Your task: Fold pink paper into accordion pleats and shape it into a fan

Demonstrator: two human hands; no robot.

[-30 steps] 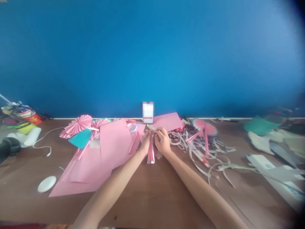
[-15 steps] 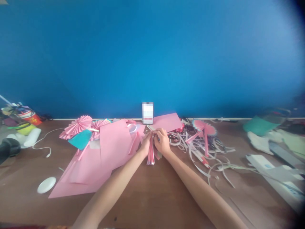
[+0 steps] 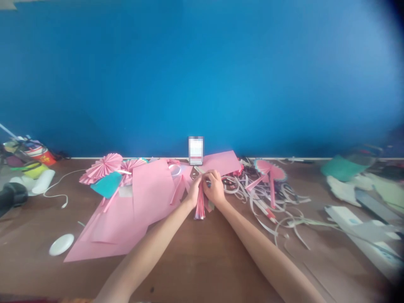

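Both hands meet over a narrow bundle of pleated pink paper (image 3: 200, 206), whose lower end fans slightly toward me. My left hand (image 3: 195, 190) pinches the bundle's upper part from the left. My right hand (image 3: 215, 188) is closed at the right side of the same folds, its fingers curled near the top; a small blue spot shows between them. The fingertips partly hide the paper's upper end. Just left of my left hand lie pink paper sheets (image 3: 153, 189) and a folded pink strip (image 3: 177, 189). A phone (image 3: 196, 150) stands upright behind the hands.
Finished-looking pink paper fans (image 3: 107, 166) lie at left with a teal piece (image 3: 106, 185). At right, another pink fan (image 3: 270, 170) rests on tangled white paper strips (image 3: 252, 198). A power strip (image 3: 353, 223) lies far right, a white oval object (image 3: 61, 245) near left. The blue wall closes the back.
Both hands keep nearly the same hold on the pleated paper. The view has shifted very slightly; nothing else has visibly moved.
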